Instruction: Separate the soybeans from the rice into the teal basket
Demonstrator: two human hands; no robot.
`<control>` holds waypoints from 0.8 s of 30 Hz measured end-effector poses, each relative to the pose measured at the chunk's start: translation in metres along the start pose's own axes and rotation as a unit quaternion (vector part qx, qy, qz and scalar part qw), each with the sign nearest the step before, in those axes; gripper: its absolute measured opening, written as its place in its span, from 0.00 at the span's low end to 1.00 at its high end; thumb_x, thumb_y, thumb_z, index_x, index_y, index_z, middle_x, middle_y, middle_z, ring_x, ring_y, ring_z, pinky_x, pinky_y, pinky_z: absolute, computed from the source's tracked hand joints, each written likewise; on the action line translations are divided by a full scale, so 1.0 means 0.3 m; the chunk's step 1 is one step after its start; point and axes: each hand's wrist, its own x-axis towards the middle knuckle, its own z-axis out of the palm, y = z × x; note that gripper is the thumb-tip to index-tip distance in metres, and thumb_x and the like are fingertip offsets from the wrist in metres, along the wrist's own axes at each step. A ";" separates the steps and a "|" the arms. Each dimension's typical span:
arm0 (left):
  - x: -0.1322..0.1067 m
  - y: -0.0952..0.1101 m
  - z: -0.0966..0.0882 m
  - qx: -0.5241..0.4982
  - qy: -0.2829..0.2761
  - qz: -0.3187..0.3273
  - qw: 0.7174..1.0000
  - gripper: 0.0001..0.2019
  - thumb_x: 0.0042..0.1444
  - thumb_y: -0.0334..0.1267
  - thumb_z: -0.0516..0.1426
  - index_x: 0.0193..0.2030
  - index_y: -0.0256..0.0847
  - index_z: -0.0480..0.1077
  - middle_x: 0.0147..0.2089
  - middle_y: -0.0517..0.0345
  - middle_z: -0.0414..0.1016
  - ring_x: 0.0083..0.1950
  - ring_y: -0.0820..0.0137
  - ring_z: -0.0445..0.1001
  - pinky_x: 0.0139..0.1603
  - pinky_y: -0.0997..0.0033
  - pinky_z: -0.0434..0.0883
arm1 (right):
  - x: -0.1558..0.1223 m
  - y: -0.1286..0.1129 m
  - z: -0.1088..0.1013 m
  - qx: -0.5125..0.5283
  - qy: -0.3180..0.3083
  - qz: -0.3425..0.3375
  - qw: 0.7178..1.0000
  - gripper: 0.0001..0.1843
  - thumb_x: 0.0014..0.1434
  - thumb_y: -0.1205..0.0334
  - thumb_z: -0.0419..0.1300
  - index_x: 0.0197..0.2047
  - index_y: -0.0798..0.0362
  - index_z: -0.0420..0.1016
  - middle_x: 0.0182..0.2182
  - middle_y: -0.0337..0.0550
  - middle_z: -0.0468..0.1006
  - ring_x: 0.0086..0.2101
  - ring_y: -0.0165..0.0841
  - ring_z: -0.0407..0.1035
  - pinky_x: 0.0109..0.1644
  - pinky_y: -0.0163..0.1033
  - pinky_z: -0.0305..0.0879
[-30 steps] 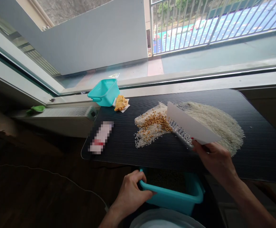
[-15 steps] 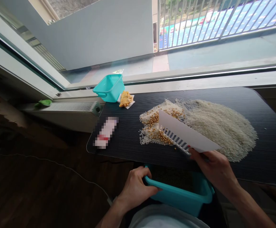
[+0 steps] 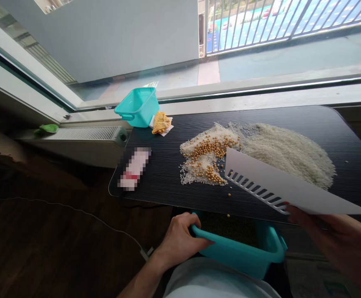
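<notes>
My right hand (image 3: 338, 242) grips a white slotted scraper card (image 3: 279, 186), lifted above the near edge of the black table (image 3: 168, 190). My left hand (image 3: 177, 240) is closed on the left rim of a teal tub (image 3: 245, 256) held under the table's edge on my lap; dark grains lie inside it. On the table a patch of yellow soybeans mixed with rice (image 3: 208, 155) lies left of a large white rice pile (image 3: 285, 151). A few loose soybeans (image 3: 229, 194) lie near the front edge.
A second teal tub (image 3: 137, 106) and a yellow cloth (image 3: 161, 123) sit at the table's far left corner. A blurred small packet (image 3: 134, 168) lies near the left edge. A radiator (image 3: 84, 134) and window sill run behind; dark floor with a cable lies left.
The scraper swept toward me through the soybeans, then lifted and moved right and nearer. A few beans rolled to the table's front edge. My left hand kept its hold on the tub.
</notes>
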 end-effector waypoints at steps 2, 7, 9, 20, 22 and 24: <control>0.000 0.002 0.000 0.000 -0.001 0.003 1.000 0.12 0.41 0.37 0.67 0.23 0.41 0.66 0.27 0.65 0.65 0.32 0.72 0.64 0.34 0.70 0.57 | -0.020 0.033 -0.022 -0.019 -0.003 0.015 1.000 0.16 0.57 0.40 0.65 0.38 0.38 0.90 0.34 0.37 0.90 0.35 0.49 0.85 0.45 0.49 0.84; -0.002 0.005 0.001 0.007 0.004 0.004 1.000 0.12 0.41 0.37 0.67 0.23 0.41 0.66 0.27 0.65 0.65 0.32 0.72 0.64 0.35 0.71 0.57 | -0.016 0.081 -0.033 -0.031 -0.013 0.024 0.999 0.20 0.52 0.35 0.69 0.37 0.39 0.90 0.27 0.36 0.87 0.28 0.46 0.83 0.40 0.50 0.84; -0.005 0.005 0.002 0.007 0.007 0.006 1.000 0.12 0.41 0.36 0.68 0.23 0.41 0.67 0.28 0.65 0.65 0.32 0.72 0.64 0.35 0.71 0.57 | 0.002 0.075 -0.018 -0.019 -0.017 0.017 1.000 0.20 0.53 0.35 0.68 0.37 0.40 0.90 0.27 0.37 0.87 0.29 0.46 0.83 0.42 0.49 0.84; -0.011 0.006 0.006 0.006 0.008 0.008 1.000 0.14 0.41 0.36 0.69 0.23 0.41 0.66 0.28 0.66 0.64 0.31 0.73 0.63 0.33 0.71 0.57 | -0.002 0.073 -0.028 -0.003 -0.027 0.006 1.000 0.18 0.53 0.37 0.69 0.38 0.37 0.90 0.31 0.36 0.90 0.32 0.46 0.85 0.40 0.47 0.85; -0.010 0.007 0.006 0.008 0.006 0.007 1.000 0.14 0.41 0.36 0.69 0.23 0.41 0.66 0.27 0.66 0.63 0.31 0.73 0.63 0.34 0.71 0.57 | -0.019 0.090 -0.046 -0.012 -0.027 0.007 1.000 0.17 0.53 0.38 0.70 0.40 0.36 0.90 0.31 0.35 0.90 0.31 0.45 0.85 0.41 0.47 0.86; -0.009 0.008 0.006 0.010 0.005 0.007 1.000 0.14 0.41 0.36 0.69 0.23 0.41 0.66 0.27 0.66 0.64 0.31 0.73 0.63 0.34 0.71 0.57 | -0.032 0.096 -0.061 -0.018 -0.030 0.000 0.999 0.17 0.53 0.40 0.71 0.42 0.35 0.90 0.30 0.34 0.89 0.30 0.45 0.85 0.43 0.48 0.86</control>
